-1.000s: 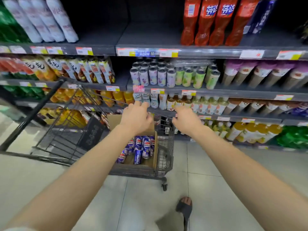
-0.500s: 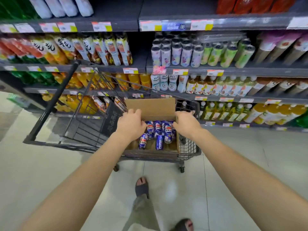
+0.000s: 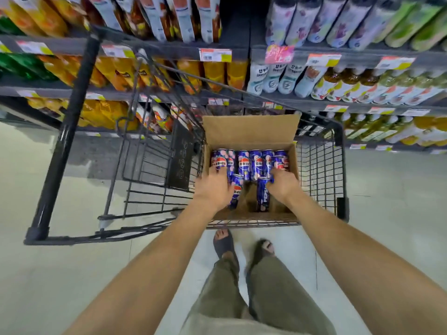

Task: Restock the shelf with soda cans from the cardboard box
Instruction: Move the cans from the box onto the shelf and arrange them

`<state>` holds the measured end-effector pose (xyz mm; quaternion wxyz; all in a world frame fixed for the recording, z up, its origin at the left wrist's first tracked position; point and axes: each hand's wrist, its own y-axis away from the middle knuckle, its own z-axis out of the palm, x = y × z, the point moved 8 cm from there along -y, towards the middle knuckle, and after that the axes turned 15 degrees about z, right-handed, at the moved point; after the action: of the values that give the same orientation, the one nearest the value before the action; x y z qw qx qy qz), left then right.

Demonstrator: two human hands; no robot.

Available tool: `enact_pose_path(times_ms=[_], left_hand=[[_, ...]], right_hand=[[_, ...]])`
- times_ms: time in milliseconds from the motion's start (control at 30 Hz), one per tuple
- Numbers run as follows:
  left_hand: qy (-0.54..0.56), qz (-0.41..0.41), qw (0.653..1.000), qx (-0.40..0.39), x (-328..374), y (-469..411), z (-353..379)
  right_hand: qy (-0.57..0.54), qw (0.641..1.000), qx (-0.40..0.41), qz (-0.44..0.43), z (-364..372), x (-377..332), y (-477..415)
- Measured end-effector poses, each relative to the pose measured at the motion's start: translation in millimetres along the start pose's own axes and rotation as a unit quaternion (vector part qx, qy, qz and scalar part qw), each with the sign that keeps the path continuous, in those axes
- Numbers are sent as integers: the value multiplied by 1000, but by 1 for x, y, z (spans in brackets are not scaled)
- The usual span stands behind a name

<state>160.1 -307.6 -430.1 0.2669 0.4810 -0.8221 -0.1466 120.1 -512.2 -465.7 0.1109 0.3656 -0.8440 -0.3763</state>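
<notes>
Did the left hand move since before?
Yes. Judged against the cardboard box, the left hand went forward from its near edge, in onto the soda cans.

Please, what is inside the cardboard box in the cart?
Blue soda cans: a row standing at the back, two lying in front. The left grip and right grip cover some cans partly.

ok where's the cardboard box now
In the head view the cardboard box sits centre frame, at the right end of the shopping cart in front of the drink shelves, with the left hand and right hand among its soda cans.
</notes>
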Motion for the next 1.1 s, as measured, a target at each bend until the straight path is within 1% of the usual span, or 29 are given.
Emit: enact_pose_path(times_ms=[133,233,333,433,500,667,733,833,1000,1100], left_hand=[[55,-17,998,-27,-19,-28,41],[124,-34,990,-52,-28,-43,73],[142,-52,987,-61,-36,-57,101],[187,-67,979,-49,-39,-75,132],[231,-84,968,-48,-39,-85,155],[301,-157,936,-95,-44,-106,211],[317,-176,928,-85,-48,-116,222],[319,-193,925,-66,-52,-128,232],[297,-235,925,-14,-59,-137,244],[299,-243,923,14,-64,-138,244]], right_hand=[[-22,999,-23,37,27,2,-30],[-18,997,-41,58,50,7,-52],[-23,995,-44,87,68,13,-75],[-89,986,-63,128,92,25,-97],[-146,972,-77,164,109,32,-106],[-244,946,-20,215,134,44,-126],[-258,938,-33,231,147,46,-135],[-278,923,-50,261,162,50,-145],[-319,901,-31,292,173,56,-154],[-352,885,-31,303,178,59,-155]])
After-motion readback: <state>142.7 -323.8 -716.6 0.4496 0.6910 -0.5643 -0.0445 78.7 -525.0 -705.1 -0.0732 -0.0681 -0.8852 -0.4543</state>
